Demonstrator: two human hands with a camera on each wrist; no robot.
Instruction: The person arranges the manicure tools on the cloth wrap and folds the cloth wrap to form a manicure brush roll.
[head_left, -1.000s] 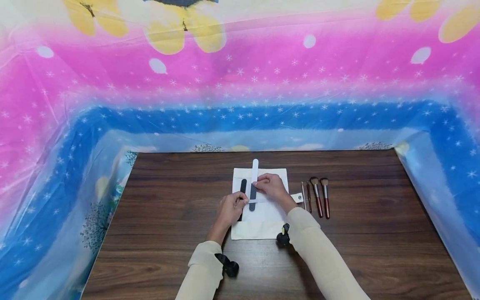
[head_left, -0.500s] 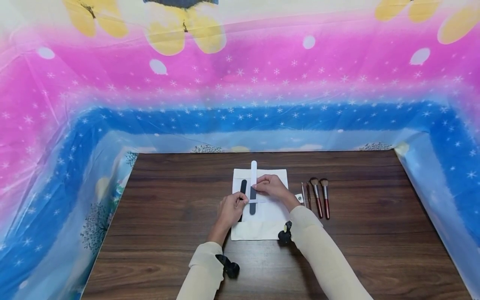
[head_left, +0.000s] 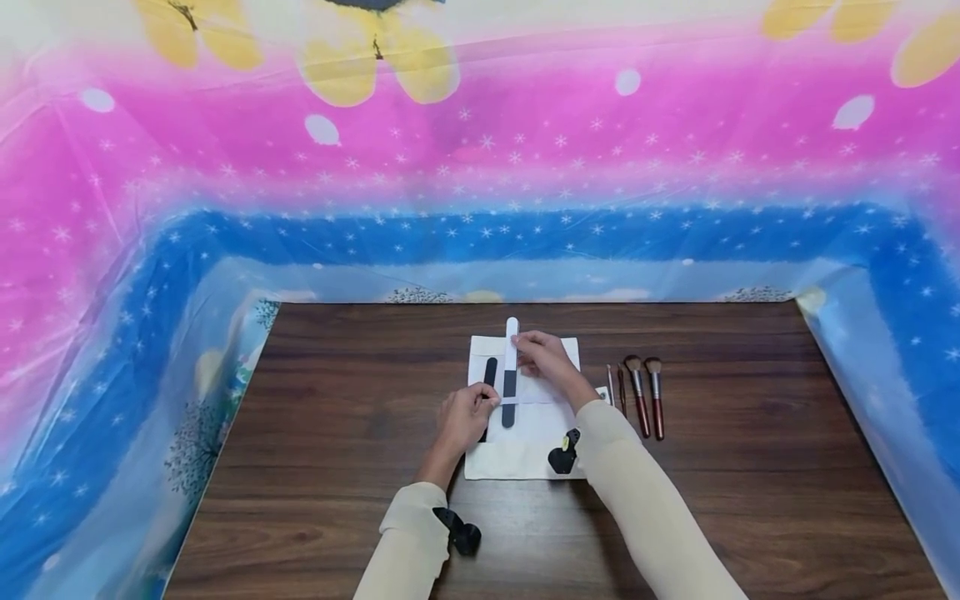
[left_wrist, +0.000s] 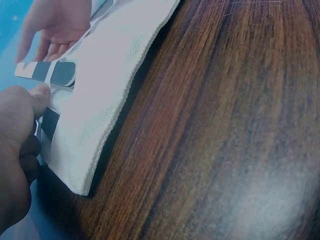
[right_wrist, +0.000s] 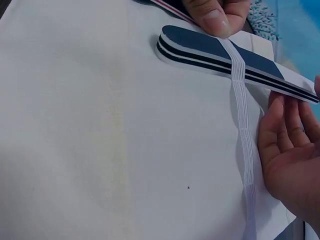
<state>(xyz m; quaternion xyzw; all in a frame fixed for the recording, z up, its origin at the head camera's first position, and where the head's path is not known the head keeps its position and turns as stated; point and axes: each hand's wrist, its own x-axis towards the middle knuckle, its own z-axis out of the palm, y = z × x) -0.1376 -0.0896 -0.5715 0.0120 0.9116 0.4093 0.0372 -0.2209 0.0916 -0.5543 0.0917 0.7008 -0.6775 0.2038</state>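
Note:
A white-and-dark nail file (head_left: 511,354) passes under the elastic band (right_wrist: 242,95) of a white cloth pouch (head_left: 540,460). My right hand (head_left: 546,360) holds the file's white upper part; in the right wrist view the right hand (right_wrist: 292,150) has its fingers beneath it. My left hand (head_left: 461,419) pinches the band just left of the file; in the left wrist view the left hand (left_wrist: 17,145) has its thumb on the band. A black file (head_left: 491,372) lies on the pouch's left side, partly covered by my left hand.
Right of the pouch, two brushes with wooden handles (head_left: 640,408) (head_left: 658,412) and two thin tools (head_left: 621,392) lie on the dark wooden table (head_left: 337,400). A patterned pink and blue cloth (head_left: 525,233) surrounds the table's back and sides.
My right hand has shifted up along the file to its white part. The file's lower end sits slightly lower under the band than a second ago. My left hand has stayed at the band.

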